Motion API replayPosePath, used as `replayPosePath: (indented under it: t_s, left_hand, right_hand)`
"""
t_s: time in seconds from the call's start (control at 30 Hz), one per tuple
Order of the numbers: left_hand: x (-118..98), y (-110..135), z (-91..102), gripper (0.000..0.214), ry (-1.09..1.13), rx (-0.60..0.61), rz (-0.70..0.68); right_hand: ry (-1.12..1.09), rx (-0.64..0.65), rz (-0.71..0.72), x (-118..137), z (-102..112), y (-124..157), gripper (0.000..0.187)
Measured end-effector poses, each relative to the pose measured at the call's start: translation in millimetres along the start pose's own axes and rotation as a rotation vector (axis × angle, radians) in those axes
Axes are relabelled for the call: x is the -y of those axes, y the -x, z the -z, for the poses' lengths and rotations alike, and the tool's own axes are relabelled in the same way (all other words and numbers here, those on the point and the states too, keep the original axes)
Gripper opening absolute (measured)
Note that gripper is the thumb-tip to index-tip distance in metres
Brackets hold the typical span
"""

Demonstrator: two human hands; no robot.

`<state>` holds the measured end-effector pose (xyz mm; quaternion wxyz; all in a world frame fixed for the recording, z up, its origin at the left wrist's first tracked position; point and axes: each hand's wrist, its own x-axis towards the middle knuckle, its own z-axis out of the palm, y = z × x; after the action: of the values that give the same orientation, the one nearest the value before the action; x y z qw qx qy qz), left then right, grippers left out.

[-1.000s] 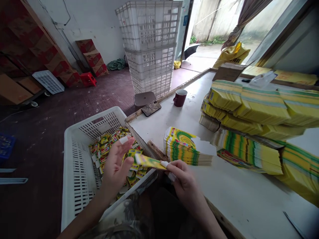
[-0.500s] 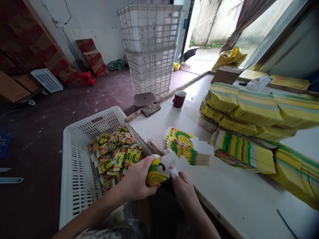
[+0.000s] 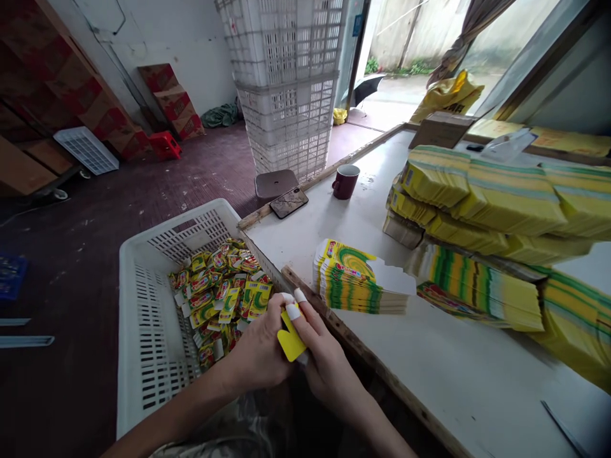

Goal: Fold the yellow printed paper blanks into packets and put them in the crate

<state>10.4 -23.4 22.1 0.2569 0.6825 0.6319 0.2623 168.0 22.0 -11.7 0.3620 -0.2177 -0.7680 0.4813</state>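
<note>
My left hand (image 3: 258, 353) and my right hand (image 3: 324, 362) meet just below the table's front edge, both closed on one small yellow printed carton (image 3: 290, 338) pressed between them. White tape wraps some fingertips. Just beyond my hands, on the white table (image 3: 429, 381), lies a stack of flat yellow-green carton blanks (image 3: 356, 280). To the left stands a white plastic crate (image 3: 143, 356) holding several folded yellow cartons (image 3: 219, 292).
Large stacks of yellow printed sheets (image 3: 501, 210) fill the table's right side. A maroon cup (image 3: 344, 181) and a phone (image 3: 289, 202) lie at the far table end, a brown stool (image 3: 277, 183) beside it. Stacked white crates (image 3: 286, 89) and red-brown boxes (image 3: 167, 102) stand on the dark floor.
My left hand came from open over the crate onto the carton held by my right hand. Both hands then drew together, folding the flat piece smaller.
</note>
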Motion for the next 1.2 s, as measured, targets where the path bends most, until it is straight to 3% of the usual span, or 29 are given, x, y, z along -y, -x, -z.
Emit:
replayPosePath:
  t_s: [0.17, 0.33, 0.53, 0.63, 0.77, 0.87, 1.0, 1.1, 1.2]
  left_hand:
    - [5.0, -4.3, 4.7, 0.055, -0.196, -0.100, 0.004]
    - [4.2, -3.7, 10.5, 0.061, -0.230, -0.130, 0.033]
    - [-3.6, -4.0, 17.9, 0.064, -0.224, -0.093, 0.074]
    - [-3.9, -3.7, 18.0, 0.063, -0.233, -0.102, 0.012]
    - [-2.1, -1.8, 15.0, 0.058, -0.252, -0.139, -0.079]
    - [-2.3, -0.6, 15.0, 0.061, -0.244, -0.128, -0.046]
    - [-3.0, -0.1, 17.2, 0.063, -0.196, -0.089, 0.019]
    - [-2.4, -1.5, 17.3, 0.061, -0.189, -0.052, 0.031]
    - [-1.6, -3.2, 15.5, 0.070, -0.191, 0.017, 0.079]
  right_hand:
    - [0.164, -0.099, 0.037, -17.0, 3.0, -0.5, 0.058]
    - [0.248, 0.137, 0.019, -14.9, 19.2, -5.8, 0.050]
    - [0.205, 0.247, 0.037, 0.5, 44.7, -15.5, 0.024]
    - [0.242, 0.271, 0.010, 7.6, 40.7, -14.7, 0.026]
    - [0.295, 0.206, -0.057, 10.3, 21.2, -10.2, 0.043]
    - [0.249, 0.203, -0.053, 9.4, 20.0, -11.4, 0.034]
    - [0.191, 0.273, 0.005, 12.2, 37.3, -20.6, 0.017]
    - [0.187, 0.332, 0.026, 14.2, 42.4, -25.4, 0.015]
    - [0.198, 0.307, 0.028, 11.4, 33.6, -23.3, 0.020]
